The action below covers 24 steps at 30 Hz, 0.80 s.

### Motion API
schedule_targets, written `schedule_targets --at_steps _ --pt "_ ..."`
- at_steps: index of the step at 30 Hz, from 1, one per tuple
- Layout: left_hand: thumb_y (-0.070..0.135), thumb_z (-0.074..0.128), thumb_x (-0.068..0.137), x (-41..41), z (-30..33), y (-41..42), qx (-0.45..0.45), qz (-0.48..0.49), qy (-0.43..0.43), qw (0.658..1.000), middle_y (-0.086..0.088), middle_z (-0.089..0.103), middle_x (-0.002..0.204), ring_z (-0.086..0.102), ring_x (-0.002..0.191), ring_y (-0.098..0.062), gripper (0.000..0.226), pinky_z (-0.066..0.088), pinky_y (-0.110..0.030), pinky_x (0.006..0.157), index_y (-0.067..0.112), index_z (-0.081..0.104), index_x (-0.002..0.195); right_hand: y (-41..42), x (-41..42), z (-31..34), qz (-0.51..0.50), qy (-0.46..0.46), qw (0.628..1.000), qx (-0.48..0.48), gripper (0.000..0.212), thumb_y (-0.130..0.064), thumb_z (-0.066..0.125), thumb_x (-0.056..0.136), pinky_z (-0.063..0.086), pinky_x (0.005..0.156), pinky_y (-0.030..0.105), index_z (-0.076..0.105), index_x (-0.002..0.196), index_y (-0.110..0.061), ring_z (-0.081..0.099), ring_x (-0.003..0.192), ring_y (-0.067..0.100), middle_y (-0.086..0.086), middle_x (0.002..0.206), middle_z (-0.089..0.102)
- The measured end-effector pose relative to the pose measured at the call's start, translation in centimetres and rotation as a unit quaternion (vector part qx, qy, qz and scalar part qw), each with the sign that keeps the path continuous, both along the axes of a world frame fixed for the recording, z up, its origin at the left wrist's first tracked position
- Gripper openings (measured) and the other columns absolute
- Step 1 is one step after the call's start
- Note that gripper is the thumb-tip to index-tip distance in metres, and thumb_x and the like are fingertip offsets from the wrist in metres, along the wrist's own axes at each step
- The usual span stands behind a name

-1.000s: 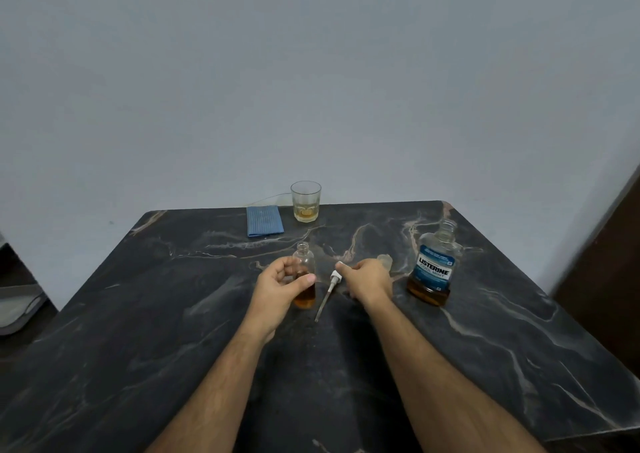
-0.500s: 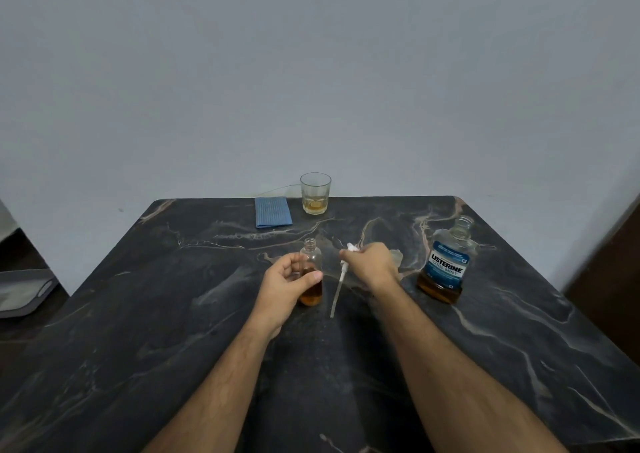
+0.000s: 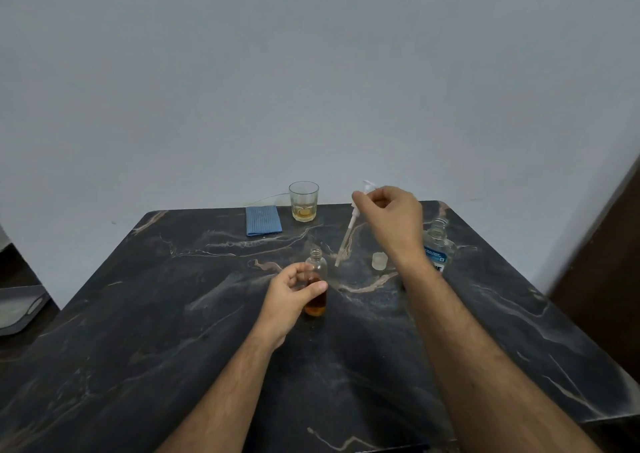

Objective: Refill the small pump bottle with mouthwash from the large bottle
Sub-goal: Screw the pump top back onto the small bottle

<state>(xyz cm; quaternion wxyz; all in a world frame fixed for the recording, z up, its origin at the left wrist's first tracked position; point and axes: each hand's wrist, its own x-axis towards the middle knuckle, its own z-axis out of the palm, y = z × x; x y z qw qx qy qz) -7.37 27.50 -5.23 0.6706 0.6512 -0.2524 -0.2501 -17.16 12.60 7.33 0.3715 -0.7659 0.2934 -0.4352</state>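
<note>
the step in hand looks like putting the pump back, or else clearing it aside: the right hand pinches the white pump head by its top, lifted above the counter with its dip tube slanting down and left, the tip hanging just beyond the neck of the small pump bottle. the left hand curls around that small bottle and holds it upright on the counter, thumb across its front. the bottle is open and holds amber liquid in roughly its lower half, so whether the pour is already done is hard to judge. the next move calls for steering the thin tube tip into the narrow neck while the left hand keeps the bottle steady. the large mouthwash bottle stands uncapped behind the right wrist, its level hidden; a small pale cap sits near it. at the back a glass holds a little yellowish liquid beside a folded blue cloth.
</note>
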Motion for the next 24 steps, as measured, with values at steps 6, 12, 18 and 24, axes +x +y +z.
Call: schedule_targets --at_steps 6,12,18,24 --pt "0.012 0.080 0.079 -0.9 0.1 -0.3 0.010 -0.024 -0.012 1.000 0.001 0.073 0.113 0.068 0.108 -0.012 0.042 0.050 -0.042 0.104 0.018 0.066 0.118 1.2 -0.5 1.5 0.019 -0.091 0.995 -0.038 0.013 -0.036 0.071 0.085 0.047 0.062 0.011 0.069 0.077 -0.025 0.060 0.068 -0.005 -0.014 0.071 0.066" --pt "0.013 0.081 0.078 -1.6 0.3 -0.4 0.009 -0.028 -0.012 0.999 0.001 0.073 0.114 0.067 0.110 -0.014 0.044 0.050 -0.043 0.104 0.018 0.065 0.119 1.3 -0.3 0.4 0.037 -0.072 0.995 -0.049 0.017 -0.036 0.072 0.085 0.052 0.066 0.020 0.072 0.081 -0.019 0.062 0.068 0.000 -0.013 0.071 0.067" --pt "0.014 0.080 0.079 -1.9 1.0 -0.6 0.003 -0.031 -0.007 1.000 0.000 0.071 0.117 0.065 0.112 -0.015 0.043 0.051 -0.041 0.103 0.020 0.064 0.119 1.6 -0.4 -1.0 0.067 -0.009 0.994 -0.082 0.020 -0.037 0.071 0.086 0.053 0.066 0.022 0.073 0.085 -0.017 0.059 0.066 0.001 -0.013 0.070 0.064" --pt "0.017 0.080 0.079 -2.4 1.7 -0.6 -0.006 -0.033 -0.016 0.999 0.000 0.071 0.114 0.066 0.110 -0.015 0.047 0.051 -0.042 0.102 0.019 0.062 0.122 1.9 -0.7 -3.1 0.111 0.060 0.985 -0.114 0.019 -0.038 0.071 0.086 0.041 0.059 0.010 0.076 0.085 -0.019 0.057 0.063 -0.003 -0.016 0.067 0.063"
